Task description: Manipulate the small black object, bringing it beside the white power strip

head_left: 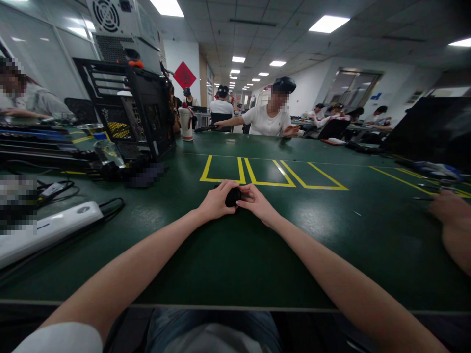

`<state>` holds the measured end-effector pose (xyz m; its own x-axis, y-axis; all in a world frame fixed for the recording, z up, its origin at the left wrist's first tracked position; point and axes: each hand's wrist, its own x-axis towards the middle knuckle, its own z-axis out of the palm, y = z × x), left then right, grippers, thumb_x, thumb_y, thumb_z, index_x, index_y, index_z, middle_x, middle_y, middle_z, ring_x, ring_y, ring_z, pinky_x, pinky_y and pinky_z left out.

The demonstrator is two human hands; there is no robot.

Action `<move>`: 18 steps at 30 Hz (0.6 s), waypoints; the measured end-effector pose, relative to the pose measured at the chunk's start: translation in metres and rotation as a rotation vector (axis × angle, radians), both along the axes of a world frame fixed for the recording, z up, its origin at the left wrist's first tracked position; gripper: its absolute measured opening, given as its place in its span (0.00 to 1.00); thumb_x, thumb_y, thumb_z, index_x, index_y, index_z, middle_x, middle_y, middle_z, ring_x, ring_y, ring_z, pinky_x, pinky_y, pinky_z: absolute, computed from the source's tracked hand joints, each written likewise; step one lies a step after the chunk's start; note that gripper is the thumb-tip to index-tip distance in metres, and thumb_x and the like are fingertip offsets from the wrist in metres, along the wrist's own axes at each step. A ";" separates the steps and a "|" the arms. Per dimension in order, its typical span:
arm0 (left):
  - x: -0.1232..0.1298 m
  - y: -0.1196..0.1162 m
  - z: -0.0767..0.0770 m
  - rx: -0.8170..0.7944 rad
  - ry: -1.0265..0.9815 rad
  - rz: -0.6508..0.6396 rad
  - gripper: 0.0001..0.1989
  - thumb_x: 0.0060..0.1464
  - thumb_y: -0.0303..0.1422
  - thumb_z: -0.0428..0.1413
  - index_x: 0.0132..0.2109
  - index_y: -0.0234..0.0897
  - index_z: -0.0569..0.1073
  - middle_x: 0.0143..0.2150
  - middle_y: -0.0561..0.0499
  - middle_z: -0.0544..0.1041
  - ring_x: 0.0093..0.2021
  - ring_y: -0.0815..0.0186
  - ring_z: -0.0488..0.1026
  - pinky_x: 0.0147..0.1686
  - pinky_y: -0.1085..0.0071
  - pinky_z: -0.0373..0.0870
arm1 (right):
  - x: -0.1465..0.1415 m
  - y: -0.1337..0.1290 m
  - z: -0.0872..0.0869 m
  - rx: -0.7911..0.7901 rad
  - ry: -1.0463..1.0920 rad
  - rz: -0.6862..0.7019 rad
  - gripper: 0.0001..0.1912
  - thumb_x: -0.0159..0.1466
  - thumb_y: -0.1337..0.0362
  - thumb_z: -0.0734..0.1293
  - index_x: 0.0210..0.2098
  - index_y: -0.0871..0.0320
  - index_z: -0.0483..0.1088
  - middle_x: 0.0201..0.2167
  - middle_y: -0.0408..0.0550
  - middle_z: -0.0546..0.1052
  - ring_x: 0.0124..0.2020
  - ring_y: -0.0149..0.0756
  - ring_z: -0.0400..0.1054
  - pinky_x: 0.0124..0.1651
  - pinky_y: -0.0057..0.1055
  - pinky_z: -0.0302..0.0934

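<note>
A small, dark, rounded object [233, 197] sits between my two hands, just in front of the yellow tape outlines [257, 183] on the green table [235, 260]. My left hand [220, 200] wraps round its left side, with the fingers over the top and the thumb low at the front. From the right, my right hand [257, 202] pinches its edge with thumb and fingers. The hands cover much of the object, so what it is cannot be made out.
On the left stand an open black computer case [138, 113], a paper cup [186, 122], a clear bottle [108, 149] and a white power strip [51, 228] with cables. Another person's hand [451, 208] is at the right edge. A person [270, 117] sits across the table.
</note>
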<state>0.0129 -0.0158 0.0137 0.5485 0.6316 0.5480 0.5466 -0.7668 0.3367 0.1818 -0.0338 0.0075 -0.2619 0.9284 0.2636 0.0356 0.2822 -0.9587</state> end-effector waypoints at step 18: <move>0.000 0.000 0.000 0.000 -0.002 0.002 0.31 0.39 0.31 0.57 0.52 0.44 0.56 0.52 0.50 0.63 0.52 0.59 0.63 0.46 0.61 0.65 | 0.000 -0.001 0.001 0.004 -0.006 -0.036 0.14 0.51 0.61 0.67 0.37 0.55 0.63 0.41 0.44 0.69 0.42 0.33 0.65 0.49 0.38 0.60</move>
